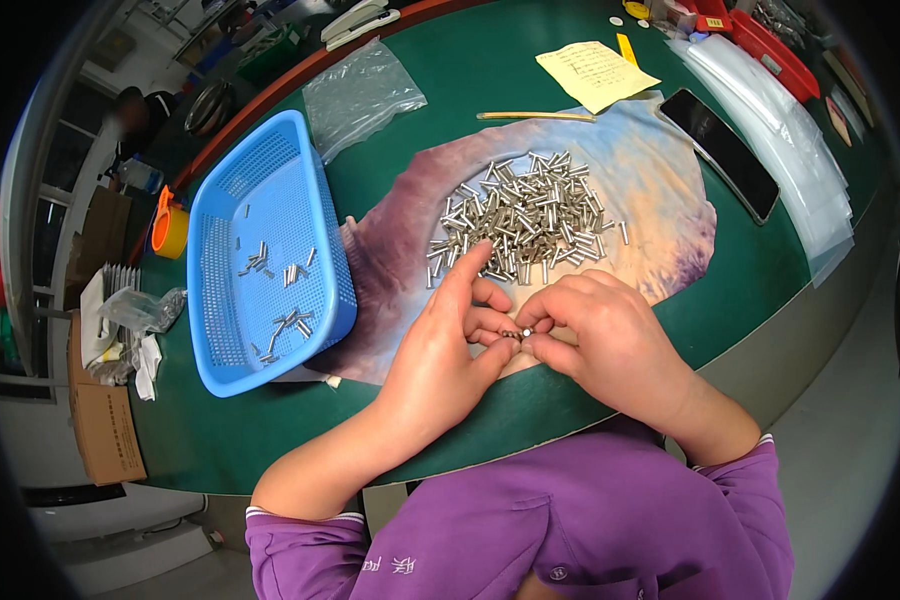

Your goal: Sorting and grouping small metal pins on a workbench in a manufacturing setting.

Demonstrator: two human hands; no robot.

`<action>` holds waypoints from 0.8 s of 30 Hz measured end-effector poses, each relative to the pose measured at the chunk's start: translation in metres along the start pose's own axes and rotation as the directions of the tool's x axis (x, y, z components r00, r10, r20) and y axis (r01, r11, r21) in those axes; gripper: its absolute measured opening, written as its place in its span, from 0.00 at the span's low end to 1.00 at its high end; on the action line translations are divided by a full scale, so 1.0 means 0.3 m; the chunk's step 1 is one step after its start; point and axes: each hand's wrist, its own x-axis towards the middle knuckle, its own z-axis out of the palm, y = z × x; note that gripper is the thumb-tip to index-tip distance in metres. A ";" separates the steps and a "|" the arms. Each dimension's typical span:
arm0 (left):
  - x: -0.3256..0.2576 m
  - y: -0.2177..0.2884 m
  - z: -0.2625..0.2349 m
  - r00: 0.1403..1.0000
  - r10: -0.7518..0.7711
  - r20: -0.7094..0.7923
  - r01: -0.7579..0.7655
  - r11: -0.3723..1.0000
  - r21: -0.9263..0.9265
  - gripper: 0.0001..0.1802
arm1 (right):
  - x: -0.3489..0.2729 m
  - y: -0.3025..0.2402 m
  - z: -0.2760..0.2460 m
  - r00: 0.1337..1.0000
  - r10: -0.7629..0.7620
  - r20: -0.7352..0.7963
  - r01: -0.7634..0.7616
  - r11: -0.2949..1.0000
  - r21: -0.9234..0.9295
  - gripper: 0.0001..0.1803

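Observation:
A pile of small silvery metal rivets [525,215] with flat heads lies on a tie-dyed cloth [660,215] in front of me. Just on the near side of the pile, my two hands meet. The thumb and curled fingers of my left hand [445,325] close on a few rivets [511,334], and its index finger points up toward the pile. Thumb and fingertips of my right hand [610,325] pinch at the same spot, on a rivet whose round end [526,332] shows. To the left stands a blue perforated basket [338,265] with several loose rivets scattered on its bottom.
A clear plastic bag [360,95] lies behind the basket, with an orange tape roll [170,228] at its left. Beyond the cloth are a thin stick [535,116] and a yellow note [592,75]. A phone [720,150] and plastic sheets [780,140] lie right.

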 end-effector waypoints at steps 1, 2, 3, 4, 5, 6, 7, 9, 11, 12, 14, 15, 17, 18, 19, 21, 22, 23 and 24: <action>0.001 -0.001 0.000 1.000 -0.004 0.004 0.004 1.000 -0.013 0.48 | 0.001 0.000 0.001 1.000 -0.002 0.000 0.002 1.000 -0.001 0.10; 0.002 -0.002 0.001 1.000 -0.008 0.008 0.008 1.000 -0.026 0.48 | 0.001 0.001 0.003 1.000 0.005 0.000 -0.005 1.000 0.008 0.10; 0.002 -0.002 0.001 1.000 -0.007 0.007 0.007 1.000 -0.026 0.48 | 0.002 0.000 0.003 1.000 0.011 -0.001 -0.011 1.000 0.016 0.10; 0.002 -0.002 0.002 1.000 -0.003 0.007 0.003 1.000 -0.026 0.48 | 0.003 -0.002 0.003 1.000 0.010 -0.002 -0.010 1.000 0.015 0.10; 0.002 -0.002 0.002 1.000 0.001 0.007 -0.001 1.000 -0.026 0.48 | 0.003 -0.004 0.002 1.000 0.022 0.002 -0.022 0.999 0.025 0.10; 0.002 -0.004 0.003 1.000 0.003 0.007 -0.003 1.000 -0.026 0.48 | 0.004 -0.005 0.001 0.999 0.035 0.006 -0.035 0.999 0.034 0.09; 0.001 -0.006 0.005 1.000 0.008 0.001 -0.008 1.000 -0.018 0.48 | 0.004 -0.004 0.002 0.999 0.034 0.005 -0.034 0.999 0.033 0.09; 0.000 -0.011 0.008 1.000 0.014 -0.005 -0.014 1.000 -0.011 0.48 | 0.004 0.000 0.006 0.999 0.043 0.002 -0.043 0.997 0.067 0.08; 0.000 -0.017 0.011 0.998 0.054 -0.014 -0.054 0.999 0.005 0.48 | 0.010 -0.004 0.004 0.996 0.088 0.022 -0.090 0.992 0.093 0.08; 0.001 -0.018 0.011 0.998 0.055 -0.014 -0.055 0.998 0.004 0.48 | 0.012 -0.006 0.003 0.990 0.134 0.045 -0.138 0.983 0.119 0.09; 0.002 -0.021 0.010 0.998 0.062 -0.010 -0.062 0.998 0.013 0.48 | 0.013 -0.008 0.002 0.987 0.152 0.058 -0.159 0.979 0.126 0.09; 0.002 -0.021 0.011 0.998 0.062 -0.011 -0.062 0.998 0.013 0.48 | 0.014 -0.008 0.001 0.983 0.171 0.071 -0.179 0.975 0.133 0.10; 0.001 -0.021 0.013 0.998 0.058 -0.018 -0.058 0.998 0.015 0.48 | 0.015 -0.007 0.001 0.985 0.157 0.072 -0.165 0.978 0.129 0.10; 0.001 -0.021 0.014 0.998 0.058 -0.019 -0.058 0.998 0.015 0.48 | 0.015 -0.007 0.000 0.987 0.144 0.072 -0.152 0.981 0.124 0.11; 0.001 -0.021 0.015 0.998 0.059 -0.027 -0.059 0.998 0.010 0.49 | 0.015 -0.008 0.000 0.987 0.143 0.073 -0.151 0.981 0.124 0.11; 0.000 -0.020 0.017 0.997 0.061 -0.036 -0.061 0.998 0.006 0.49 | 0.011 -0.010 -0.003 0.996 0.061 0.059 -0.067 0.992 0.106 0.11; 0.000 -0.017 0.018 0.997 0.064 -0.039 -0.064 0.998 0.009 0.47 | 0.005 -0.009 0.001 0.997 0.059 0.058 -0.065 0.992 0.105 0.11; 0.000 -0.015 0.019 0.997 0.067 -0.042 -0.067 0.998 0.012 0.46 | -0.004 -0.006 0.010 0.998 0.039 0.047 -0.043 0.994 0.098 0.11; 0.001 -0.016 0.018 0.997 0.069 -0.043 -0.069 0.998 0.013 0.46 | -0.011 -0.006 0.017 0.999 0.018 0.036 -0.021 0.996 0.091 0.12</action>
